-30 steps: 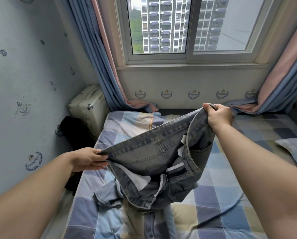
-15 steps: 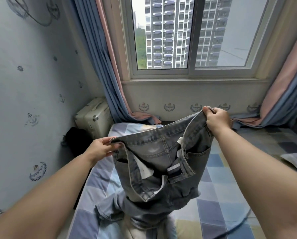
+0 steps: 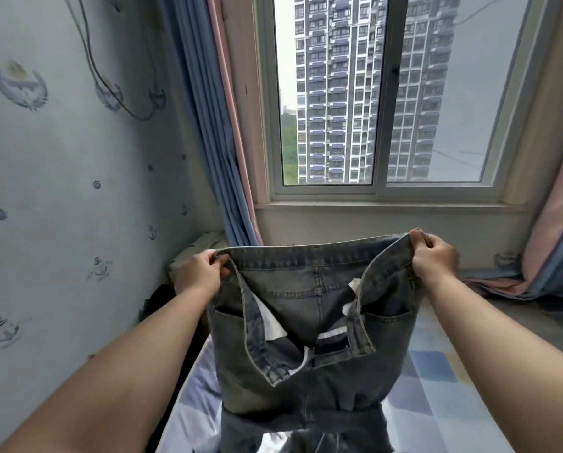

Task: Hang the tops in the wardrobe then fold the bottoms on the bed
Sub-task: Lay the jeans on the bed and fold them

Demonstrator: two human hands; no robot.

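Observation:
A pair of grey-blue denim jeans (image 3: pixel 309 325) hangs in front of me above the bed (image 3: pixel 443 387), held up by its waistband. My left hand (image 3: pixel 201 273) pinches the left end of the waistband. At the right end, my right hand (image 3: pixel 432 255) grips the band. The fly is open and white pocket linings show inside. The legs drop down toward the checked bedsheet and run out of the frame's bottom edge.
A window (image 3: pixel 381 93) faces me, with blue and pink curtains (image 3: pixel 221 125) at both sides. The wallpapered wall (image 3: pixel 61 191) stands close on the left. A pale suitcase (image 3: pixel 192 253) and a dark bag (image 3: pixel 159 299) sit in the left corner by the bed.
Both hands have lifted the jeans up off the bed and spread the waistband wider and level. The view has tilted up toward the window.

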